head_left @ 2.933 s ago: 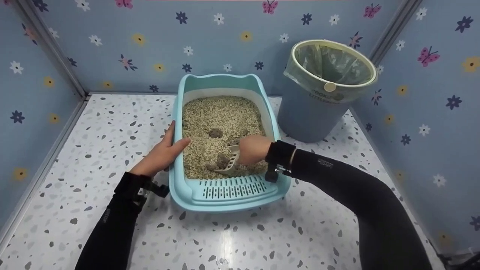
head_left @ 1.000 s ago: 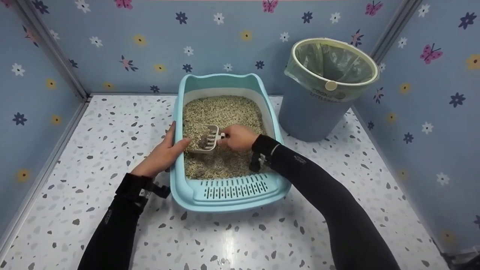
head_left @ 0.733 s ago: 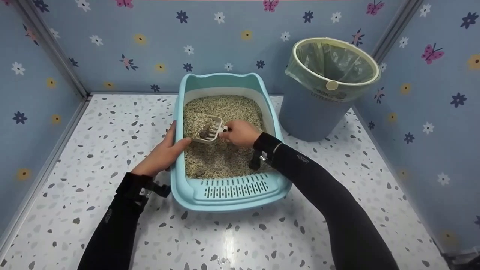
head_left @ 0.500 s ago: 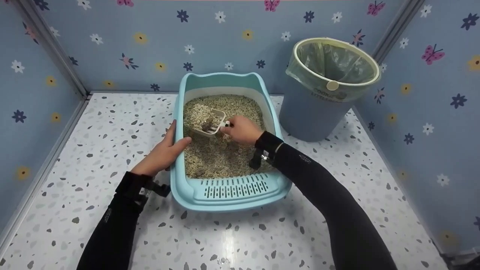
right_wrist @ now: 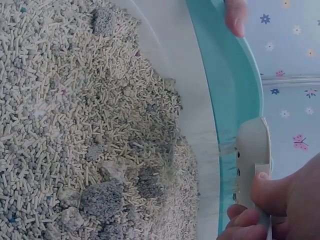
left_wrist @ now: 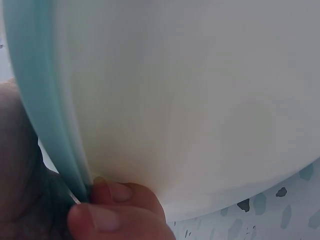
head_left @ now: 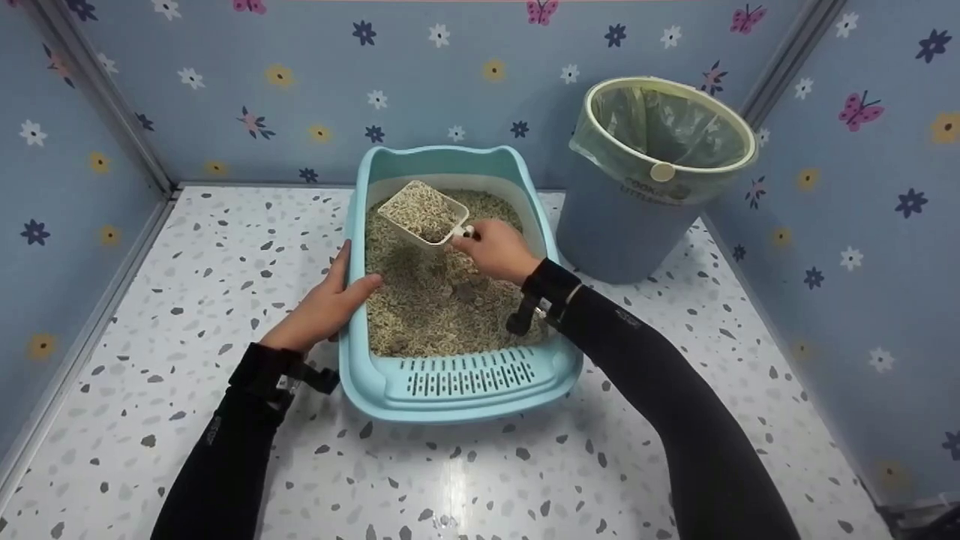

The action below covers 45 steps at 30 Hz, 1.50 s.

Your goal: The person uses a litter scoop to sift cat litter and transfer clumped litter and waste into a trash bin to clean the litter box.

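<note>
A light-blue litter box point(head_left: 472, 411) with a slotted front step holds pale pellet litter point(head_left: 420, 330). My left hand point(head_left: 322, 307) grips its left rim, thumb over the top; the left wrist view shows curled fingertips point(left_wrist: 122, 217) against the outer wall. My right hand point(head_left: 501, 251) grips the handle of a whitish litter scoop point(head_left: 409, 234), raised above the litter toward the back left and heaped with pellets. In the right wrist view, blurred bits streak away from the scoop's slots point(right_wrist: 239, 172). Grey clumps point(right_wrist: 102, 197) lie on the litter there.
A blue-grey bin point(head_left: 622, 232) lined with a translucent bag point(head_left: 600, 154) stands right of the box, its top uncovered. Flower-patterned walls point(head_left: 262, 90) close in the back and both sides. The speckled white surface point(head_left: 225, 247) extends around the box.
My right hand has moved the scoop from the front of the litter, through it leftward, then up and toward the back. It now carries a heap of pellets. My left hand stays on the rim.
</note>
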Motion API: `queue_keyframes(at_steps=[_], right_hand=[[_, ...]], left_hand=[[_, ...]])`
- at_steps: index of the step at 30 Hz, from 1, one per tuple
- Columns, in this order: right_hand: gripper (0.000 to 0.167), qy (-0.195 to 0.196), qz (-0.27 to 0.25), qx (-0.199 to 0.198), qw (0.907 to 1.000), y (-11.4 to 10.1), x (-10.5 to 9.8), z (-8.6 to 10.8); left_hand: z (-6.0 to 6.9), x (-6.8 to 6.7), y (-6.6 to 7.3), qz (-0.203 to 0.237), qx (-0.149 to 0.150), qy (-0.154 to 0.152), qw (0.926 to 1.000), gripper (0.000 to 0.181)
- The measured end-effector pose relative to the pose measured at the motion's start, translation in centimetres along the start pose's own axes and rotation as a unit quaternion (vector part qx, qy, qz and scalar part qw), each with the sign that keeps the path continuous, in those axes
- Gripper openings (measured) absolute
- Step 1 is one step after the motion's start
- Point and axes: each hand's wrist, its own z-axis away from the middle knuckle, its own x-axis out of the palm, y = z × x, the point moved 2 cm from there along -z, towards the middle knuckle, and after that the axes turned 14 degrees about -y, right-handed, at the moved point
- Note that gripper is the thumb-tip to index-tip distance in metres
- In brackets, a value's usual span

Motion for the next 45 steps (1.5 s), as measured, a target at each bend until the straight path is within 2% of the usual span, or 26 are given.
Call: queue_keyframes(at_steps=[10, 14, 16, 21, 25, 27, 31, 37, 43, 45], right_hand=[[0.034, 0.037, -0.009, -0.008, 0.9992, 0.1, -0.6, 0.8], [0.031, 0.030, -0.012, -0.006, 0.9995, -0.1, -0.9, 1.3], [0.029, 0.016, -0.009, 0.007, 0.9998, -0.5, -1.4, 1.9], [0.030, -0.028, 0.054, 0.064, 0.9961, -1.7, -3.9, 3.8], [0.038, -0.059, 0.129, 0.091, 0.9857, -2.6, -5.9, 5.6], [0.041, -0.073, 0.148, 0.098, 0.9814, -2.7, -6.4, 6.2], [0.040, -0.092, 0.136, 0.091, 0.9823, -2.9, -5.9, 6.0], [0.032, -0.067, 0.092, 0.054, 0.9921, -3.2, -3.3, 4.1], [0.032, -0.087, 0.110, 0.058, 0.9884, -2.6, -4.1, 6.7], [0.032, -0.091, 0.111, 0.058, 0.9880, -2.7, -4.0, 6.8]], left_hand=[[-0.1, 0.0, 0.0, 0.015, 0.011, -0.012, 0.9998, 0.096], [-0.2, 0.0, 0.0, 0.015, 0.010, -0.014, 0.9997, 0.096], [-0.3, -0.1, 0.1, 0.014, 0.010, -0.012, 0.9998, 0.096], [-0.5, -0.1, 0.5, 0.016, 0.017, -0.007, 0.9997, 0.096], [-0.5, -0.1, 0.5, 0.010, 0.008, -0.005, 0.9999, 0.096], [-0.5, 0.0, 0.5, 0.008, 0.004, -0.003, 1.0000, 0.097], [-0.5, 0.1, 0.4, 0.011, 0.010, -0.006, 0.9999, 0.096], [-0.4, 0.1, 0.2, 0.001, 0.002, -0.006, 1.0000, 0.095], [-0.1, 0.1, -0.1, 0.002, -0.007, -0.007, 0.9999, 0.096], [0.1, 0.1, -0.3, 0.003, -0.005, -0.008, 0.9999, 0.096]])
